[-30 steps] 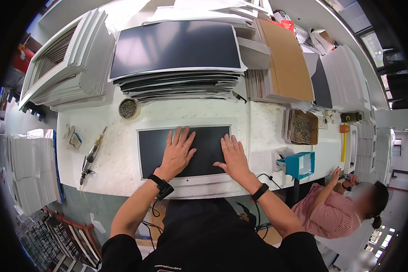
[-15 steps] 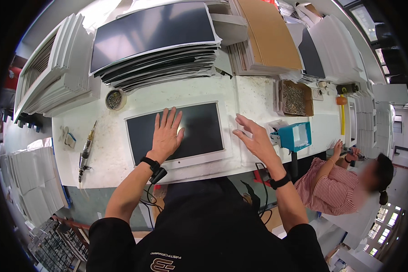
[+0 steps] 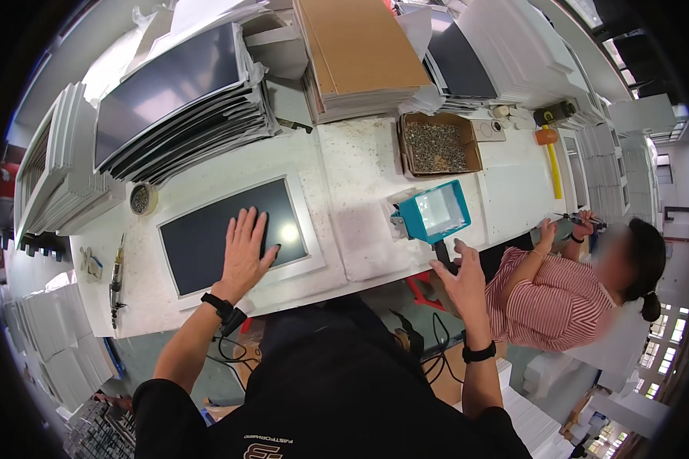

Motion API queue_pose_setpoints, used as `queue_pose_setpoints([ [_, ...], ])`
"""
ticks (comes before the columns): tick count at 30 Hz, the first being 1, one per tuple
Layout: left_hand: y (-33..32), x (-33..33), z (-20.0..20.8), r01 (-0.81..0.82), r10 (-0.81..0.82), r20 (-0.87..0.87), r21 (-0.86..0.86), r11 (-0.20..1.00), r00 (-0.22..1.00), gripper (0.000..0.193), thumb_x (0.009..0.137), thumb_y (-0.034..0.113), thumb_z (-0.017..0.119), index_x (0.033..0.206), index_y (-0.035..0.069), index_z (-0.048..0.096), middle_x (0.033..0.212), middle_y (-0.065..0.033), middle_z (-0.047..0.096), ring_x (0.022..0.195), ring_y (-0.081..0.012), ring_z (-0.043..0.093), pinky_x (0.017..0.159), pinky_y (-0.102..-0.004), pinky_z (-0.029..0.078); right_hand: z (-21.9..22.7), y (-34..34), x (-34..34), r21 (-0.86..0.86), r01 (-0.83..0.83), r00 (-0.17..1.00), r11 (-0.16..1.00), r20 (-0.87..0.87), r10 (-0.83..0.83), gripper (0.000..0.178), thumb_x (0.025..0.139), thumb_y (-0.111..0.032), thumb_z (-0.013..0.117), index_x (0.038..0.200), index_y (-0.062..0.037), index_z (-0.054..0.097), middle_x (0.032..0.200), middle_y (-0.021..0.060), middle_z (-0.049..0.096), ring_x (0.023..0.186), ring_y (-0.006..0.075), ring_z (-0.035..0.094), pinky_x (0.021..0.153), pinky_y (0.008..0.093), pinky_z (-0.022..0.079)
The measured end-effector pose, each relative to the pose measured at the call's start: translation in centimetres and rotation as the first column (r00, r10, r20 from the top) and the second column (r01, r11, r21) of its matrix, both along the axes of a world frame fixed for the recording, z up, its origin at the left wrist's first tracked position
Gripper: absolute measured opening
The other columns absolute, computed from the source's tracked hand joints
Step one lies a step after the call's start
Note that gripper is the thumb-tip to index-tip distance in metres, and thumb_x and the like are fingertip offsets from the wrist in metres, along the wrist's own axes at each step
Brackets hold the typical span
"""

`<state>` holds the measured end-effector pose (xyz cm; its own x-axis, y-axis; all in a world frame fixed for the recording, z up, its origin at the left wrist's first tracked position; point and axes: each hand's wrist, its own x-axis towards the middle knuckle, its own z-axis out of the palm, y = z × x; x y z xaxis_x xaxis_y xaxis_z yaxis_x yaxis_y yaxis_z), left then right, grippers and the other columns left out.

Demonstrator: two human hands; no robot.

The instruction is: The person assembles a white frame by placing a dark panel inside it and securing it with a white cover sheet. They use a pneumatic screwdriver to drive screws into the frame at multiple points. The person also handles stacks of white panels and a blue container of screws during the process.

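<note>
My left hand [image 3: 245,260] lies flat with fingers outstretched on the dark panel [image 3: 199,242], which is set in a white frame [image 3: 311,256] on the worktable. Nothing is gripped in it. At the front of the table my right hand [image 3: 465,281] is raised, thumb and fingers apart. It is right at the end of the black handle [image 3: 441,250] of a teal box-shaped tool [image 3: 419,219] with a white inside. Whether the fingers touch the handle I cannot tell.
A driver-like hand tool [image 3: 116,279] and a cup of small parts [image 3: 141,200] lie at the left. Farther back stand stacked dark panels [image 3: 172,92], brown boards [image 3: 360,53] and a carton of screws [image 3: 438,145]. A co-worker [image 3: 555,291] sits at the right near a yellow-handled mallet [image 3: 551,161].
My view has swung to the right. My right hand has moved from beside the framed panel to the teal tool's handle. My left hand stays flat on the panel.
</note>
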<state>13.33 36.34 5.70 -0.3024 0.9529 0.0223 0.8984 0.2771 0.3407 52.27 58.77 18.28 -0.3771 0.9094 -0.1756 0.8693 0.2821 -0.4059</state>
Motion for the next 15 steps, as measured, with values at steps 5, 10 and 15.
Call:
queue_pose_setpoints([
  [5,11.1,12.7,1.6,0.024,-0.084,0.48,0.131,0.991,0.873,0.097,0.083,0.034,0.085,0.159,0.006,0.032,0.128,-0.02,0.058,0.116,-0.039,0.058,0.103,-0.0495,0.047,-2.9,2.8,-1.3,-0.084,-0.094,0.995,0.992,-0.038,0.092,0.045,0.093,-0.032,0.072,0.11,0.0084,0.064,0.091,0.0293,0.072,0.087,0.0468,0.071,0.077,0.0508,0.056],
  [10,17.6,17.7,-1.5,0.014,-0.091,0.419,0.183,0.983,0.904,0.099,0.079,0.035,0.087,0.159,0.01,0.035,0.121,-0.0162,0.06,0.108,-0.0356,0.059,0.095,-0.0476,0.048,-4.7,3.8,-1.8,-0.056,-0.12,0.99,0.991,-0.082,0.115,0.037,0.094,-0.025,0.07,0.103,0.0092,0.062,0.075,0.0305,0.068,0.075,0.0511,0.068,0.068,0.0547,0.054],
  [15,18.0,17.9,-2.3,-0.013,-0.051,0.376,0.166,0.986,0.925,0.097,0.078,0.04,0.084,0.158,0.012,0.036,0.12,-0.0121,0.06,0.107,-0.0323,0.058,0.089,-0.045,0.047,-3.7,4.0,-1.5,-0.03,-0.093,0.987,0.995,-0.133,0.088,0.032,0.093,-0.02,0.069,0.104,0.0096,0.061,0.077,0.0316,0.068,0.077,0.0509,0.068,0.068,0.0538,0.053],
])
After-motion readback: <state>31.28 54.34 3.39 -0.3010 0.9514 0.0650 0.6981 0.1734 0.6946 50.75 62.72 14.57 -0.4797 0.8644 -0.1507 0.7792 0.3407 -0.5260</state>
